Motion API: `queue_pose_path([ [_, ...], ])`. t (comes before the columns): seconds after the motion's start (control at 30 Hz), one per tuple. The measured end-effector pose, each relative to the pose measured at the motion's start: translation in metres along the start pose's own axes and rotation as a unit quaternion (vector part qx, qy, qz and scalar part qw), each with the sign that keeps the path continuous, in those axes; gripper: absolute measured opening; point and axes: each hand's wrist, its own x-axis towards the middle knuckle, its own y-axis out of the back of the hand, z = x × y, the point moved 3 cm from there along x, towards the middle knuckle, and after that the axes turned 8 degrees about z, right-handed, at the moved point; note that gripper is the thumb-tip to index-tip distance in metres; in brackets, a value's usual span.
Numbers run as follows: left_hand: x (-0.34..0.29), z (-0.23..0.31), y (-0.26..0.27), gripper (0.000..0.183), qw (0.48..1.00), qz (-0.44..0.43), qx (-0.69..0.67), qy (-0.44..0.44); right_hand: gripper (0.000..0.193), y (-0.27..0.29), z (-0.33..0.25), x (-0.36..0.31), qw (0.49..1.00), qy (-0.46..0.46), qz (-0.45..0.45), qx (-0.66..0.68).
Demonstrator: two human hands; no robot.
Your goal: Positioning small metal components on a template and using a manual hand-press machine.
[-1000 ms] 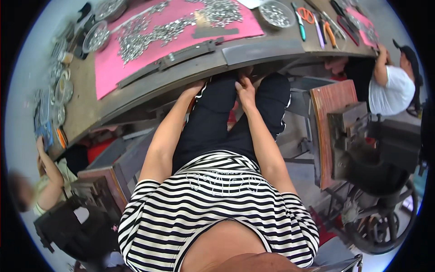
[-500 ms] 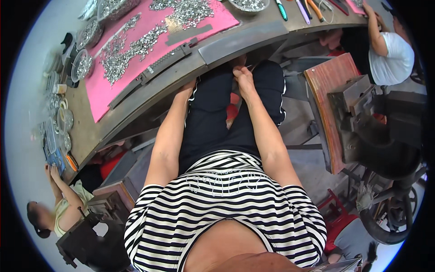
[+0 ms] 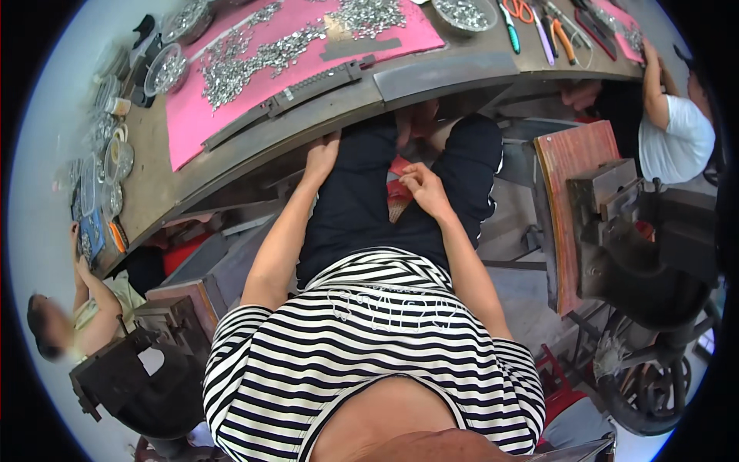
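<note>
Drawn back from the bench (image 3: 146, 177), my right hand (image 3: 425, 189) now sits lower, above the gap between my thighs; more of my left hand (image 3: 322, 158) shows below the near edge. My right fingers curl loosely toward the thumb, and I can't make out whether anything small is pinched there. My left fingertips meet that edge beside my dark trousers (image 3: 346, 200); whether they grip anything is hidden from me. Up on top lies a long dark metal bar (image 3: 285, 102), at eleven o'clock from my left hand, the nearer one, and ten from my right. Its long axis runs from eight to two along the front of the pink mat (image 3: 185, 142). A flat grey plate (image 3: 450, 79) borders the edge, just past twelve from my right hand. Free room lies between my thighs.
</note>
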Motion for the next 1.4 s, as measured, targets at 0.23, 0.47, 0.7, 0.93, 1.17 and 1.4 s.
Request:
queue_pose_path([
  [0.23, -0.111, 0.065, 0.014, 0.021, 0.801, -0.198, 0.289, -0.486, 0.021, -0.026, -0.010, -0.015, 0.874, 0.169, -0.176, -0.419],
  [0.47, -0.008, -0.015, 0.047, 0.039, 0.942, -0.016, 0.295, -0.160, 0.020, -0.016, -0.008, -0.013, 0.931, 0.167, -0.151, -0.288],
  [0.7, 0.031, -0.063, 0.031, 0.048, 0.830, 0.098, 0.455, -0.307, 0.022, -0.031, -0.026, -0.020, 0.869, 0.191, -0.207, -0.407],
  [0.93, -0.124, -0.019, -0.057, 0.024, 0.866, -0.404, 0.245, -0.166, 0.018, -0.040, -0.052, -0.018, 0.943, 0.176, -0.228, -0.166],
  [1.17, -0.078, 0.107, 0.042, 0.014, 0.966, -0.148, -0.124, -0.169, 0.023, 0.038, -0.162, 0.019, 0.969, 0.009, -0.247, -0.023],
  [1.4, -0.006, 0.170, 0.110, 0.020, 0.886, 0.198, 0.043, -0.418, 0.015, -0.004, -0.270, 0.091, 0.864, 0.481, 0.047, -0.142],
])
